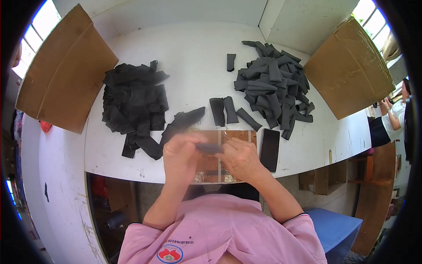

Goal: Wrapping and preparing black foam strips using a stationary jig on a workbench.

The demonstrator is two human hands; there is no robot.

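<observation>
A small dark grey fabric piece (208, 148) is stretched between my two hands above a brown board at the table's front edge. My right hand (240, 159) is closed, its fingertips pinching the right end of the cloth. My left hand (179, 150) is smeared by motion, with its curled fingers at the cloth's left end. Just beyond the left hand lies a loose flat fabric strip (184, 122). Several short fabric tubes (230, 110) lie past the board, nearest to my right hand.
A heap of flat dark fabric pieces (136, 99) sits on the left, a pile of fabric tubes (274, 81) on the right. Cardboard panels (66, 70) flank the white table (189, 57). A black phone (269, 150) lies beside the brown board (206, 165). Another person (391, 116) is far right.
</observation>
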